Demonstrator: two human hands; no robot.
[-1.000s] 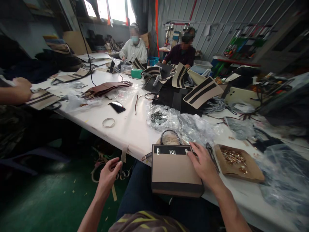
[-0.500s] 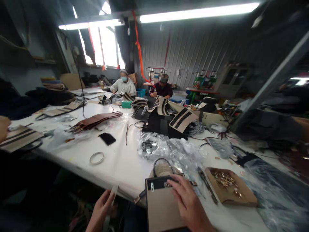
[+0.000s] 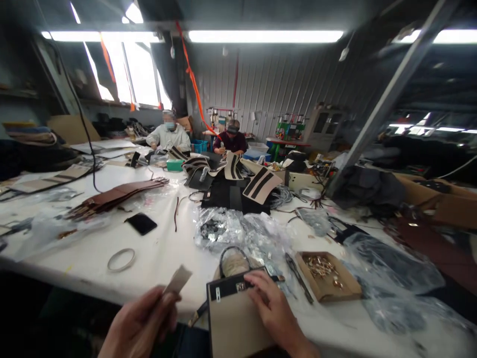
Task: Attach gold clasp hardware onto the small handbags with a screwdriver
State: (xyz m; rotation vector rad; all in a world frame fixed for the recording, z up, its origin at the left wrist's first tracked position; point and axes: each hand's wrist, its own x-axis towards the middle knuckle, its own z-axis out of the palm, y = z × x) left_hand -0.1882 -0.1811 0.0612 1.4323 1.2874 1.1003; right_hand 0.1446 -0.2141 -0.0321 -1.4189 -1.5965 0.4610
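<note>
A beige handbag (image 3: pixel 233 323) with a black top band and small metal fittings lies at the near edge of the white table (image 3: pixel 164 253). My right hand (image 3: pixel 274 313) rests on its upper right corner, fingers curled over the black band. My left hand (image 3: pixel 139 323) is raised at the lower left, pinching a short beige strap (image 3: pixel 178 280) that sticks up from the fingers. A black ring handle (image 3: pixel 233 258) pokes up behind the bag.
A cardboard tray (image 3: pixel 328 276) of gold fittings and dark pliers (image 3: pixel 298 271) lie right of the bag. Crumpled plastic bags (image 3: pixel 242 233), a black phone (image 3: pixel 140 223), a tape ring (image 3: pixel 121 259) and brown leather strips (image 3: pixel 115 196) cover the table. Two people work at the far end.
The view has tilted up, showing more ceiling. My left hand rose from below the table edge with the beige strap. My right hand slid along the bag's top band.
</note>
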